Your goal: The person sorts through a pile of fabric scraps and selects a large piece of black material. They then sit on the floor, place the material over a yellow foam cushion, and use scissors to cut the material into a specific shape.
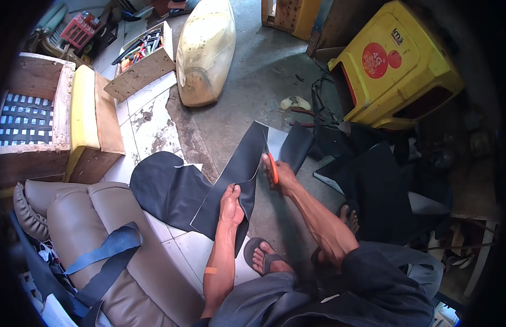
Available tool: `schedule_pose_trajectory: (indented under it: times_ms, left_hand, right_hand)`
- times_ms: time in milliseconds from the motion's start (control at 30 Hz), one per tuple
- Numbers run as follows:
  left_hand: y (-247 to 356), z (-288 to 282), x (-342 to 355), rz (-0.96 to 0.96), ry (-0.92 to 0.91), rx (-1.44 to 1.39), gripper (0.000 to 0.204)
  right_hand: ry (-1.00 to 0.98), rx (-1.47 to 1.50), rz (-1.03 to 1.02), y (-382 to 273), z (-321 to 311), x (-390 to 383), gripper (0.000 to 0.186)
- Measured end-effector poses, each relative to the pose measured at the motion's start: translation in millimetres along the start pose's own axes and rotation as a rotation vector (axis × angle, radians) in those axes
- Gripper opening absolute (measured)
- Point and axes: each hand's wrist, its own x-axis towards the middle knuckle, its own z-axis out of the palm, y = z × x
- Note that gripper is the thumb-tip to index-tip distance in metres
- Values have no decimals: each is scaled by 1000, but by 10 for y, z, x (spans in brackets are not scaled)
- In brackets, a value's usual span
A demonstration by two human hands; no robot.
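Note:
My right hand (284,179) is closed around the orange handles of a pair of scissors (273,168). Their blades meet the far part of a black sheet of leather-like material (234,163) with a pale underside, cutting into it or lying along its edge; I cannot tell which. Lower down, my left hand (231,206) grips that sheet, thumb on top and fingers partly hidden by a fold. To the right of the blades the material folds over and shows its pale back. A larger black piece (165,182) with a rounded end lies on the floor to the left.
A brown padded seat (84,218) with dark strips (105,261) on it fills the lower left. Beyond stand a wooden toolbox (144,76) and a long yellowish foam seat (206,49). A yellow plastic stool (405,71) and heaped black material (373,180) are at right.

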Motion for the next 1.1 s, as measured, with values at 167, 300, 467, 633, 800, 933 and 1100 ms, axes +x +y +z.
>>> schedule_pose_trajectory:
  times_ms: [167, 300, 467, 633, 800, 933, 1100]
  left_hand:
    - [47, 167, -87, -36, 14, -15, 11]
    - [5, 34, -44, -6, -11, 12, 11]
    - [38, 78, -88, 13, 2, 27, 12]
    - [23, 158, -89, -12, 0, 23, 10]
    - [-52, 13, -66, 3, -17, 8, 10]
    - [-112, -48, -28, 18, -11, 32, 10]
    - [-105, 17, -34, 57, 5, 113, 11]
  right_hand:
    - [10, -120, -57, 26, -122, 78, 61]
    - [-82, -72, -41, -80, -141, 143, 60]
    - [-117, -122, -20, -223, -232, 171, 59]
    - [-152, -123, -43, -246, -327, 291, 64]
    - [-235, -136, -45, -399, -390, 345, 64]
    - [-159, -223, -92, -314, -438, 329, 63]
    - [-256, -183, -40, -562, -368, 425, 65]
